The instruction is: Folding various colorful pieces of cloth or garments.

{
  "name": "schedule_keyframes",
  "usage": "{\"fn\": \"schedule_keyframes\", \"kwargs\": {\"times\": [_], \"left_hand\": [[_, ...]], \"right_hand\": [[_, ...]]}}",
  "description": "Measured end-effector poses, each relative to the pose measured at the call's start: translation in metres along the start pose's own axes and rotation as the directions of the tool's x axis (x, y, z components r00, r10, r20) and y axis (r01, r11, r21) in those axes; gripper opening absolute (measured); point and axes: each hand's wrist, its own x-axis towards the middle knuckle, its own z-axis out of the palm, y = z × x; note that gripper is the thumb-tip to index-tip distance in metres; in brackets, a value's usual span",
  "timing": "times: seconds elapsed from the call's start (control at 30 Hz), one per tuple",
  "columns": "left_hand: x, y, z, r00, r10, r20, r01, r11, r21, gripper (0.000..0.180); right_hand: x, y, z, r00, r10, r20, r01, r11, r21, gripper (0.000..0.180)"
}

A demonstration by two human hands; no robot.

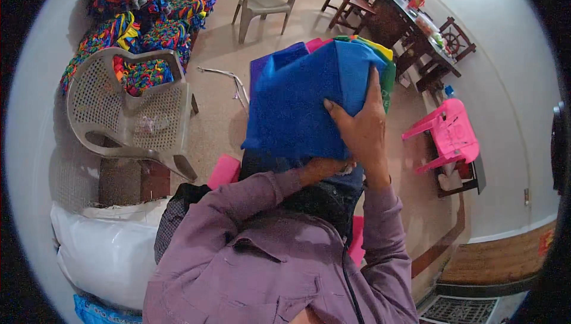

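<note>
A blue piece of fabric (297, 98) with a crease near its right side lies over my lap, on top of a stack of coloured fabric. Purple (262, 71), pink, yellow (380, 49) and green (388, 83) edges stick out behind it. My right hand (364, 128) grips the blue fabric at its right side, thumb on the face and fingers stretched up along the edge. My left hand (326, 169) reaches across beneath the lower edge of the fabric, close to my right wrist. Its fingers are mostly hidden there.
A beige plastic chair (134, 107) stands at the left, another (264, 0) farther ahead. Bundles of multicoloured strips (169, 35) are heaped at the far left. At the right are a pink plastic stool (455, 128) and a long table (410, 12). A white sack (107, 252) sits at the near left.
</note>
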Motion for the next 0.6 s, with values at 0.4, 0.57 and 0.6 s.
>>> {"fn": "schedule_keyframes", "kwargs": {"times": [0.4,0.57,0.6], "left_hand": [[-0.004,-0.022,-0.002,0.999,0.015,-0.052,0.026,0.709,0.705,0.059],[0.016,-0.068,-0.004,0.98,0.195,-0.033,-0.093,0.601,0.794,0.059],[0.02,-0.076,-0.006,0.972,0.232,-0.03,-0.112,0.574,0.811,0.059]], "right_hand": [[-0.001,0.017,-0.006,0.916,0.227,0.332,-0.352,0.851,0.39,0.117],[-0.009,0.017,-0.004,0.981,0.117,0.152,-0.16,0.938,0.308,0.115],[-0.009,0.016,-0.003,0.999,0.029,0.023,-0.032,0.988,0.151,0.111]]}}
